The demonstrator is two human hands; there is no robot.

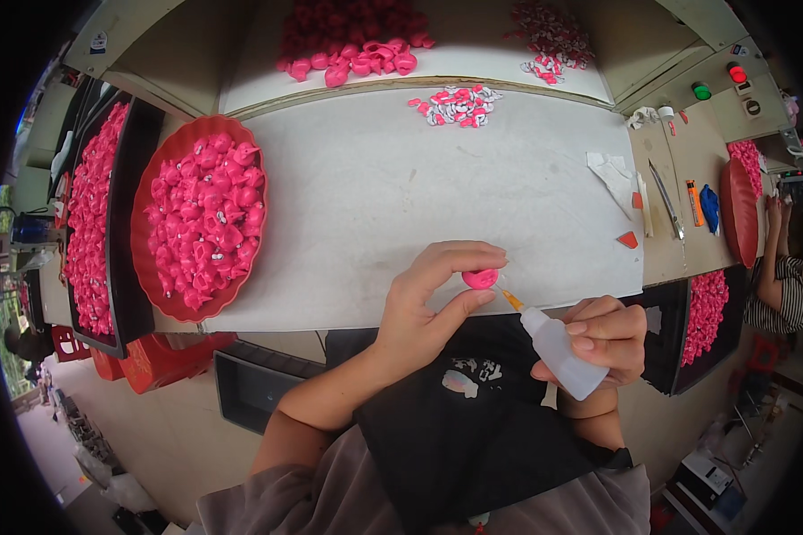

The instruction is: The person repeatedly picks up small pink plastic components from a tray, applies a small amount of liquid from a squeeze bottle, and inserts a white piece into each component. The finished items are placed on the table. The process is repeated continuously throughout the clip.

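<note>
My left hand (433, 299) is closed round a small round pink plastic piece (480, 279), holding it between thumb and fingers above the near edge of the white work surface (348, 196). In my right hand (608, 339) is a translucent white squeeze bottle (564, 349), tilted so its thin orange nozzle (511, 300) points up and left at the pink piece. The nozzle tip is beside the piece; whether it touches cannot be told. Toward the back of the surface lies a small pile of pink and white pieces (459, 105).
A red scalloped bowl (141, 241) heaped with pink pieces stands at left, beside a black tray (119, 267) of more. Pink pieces (366, 61) lie on the back shelf. Tweezers (666, 201), an orange tube (695, 203) and a blue item (710, 209) lie at right, near another black tray (669, 357).
</note>
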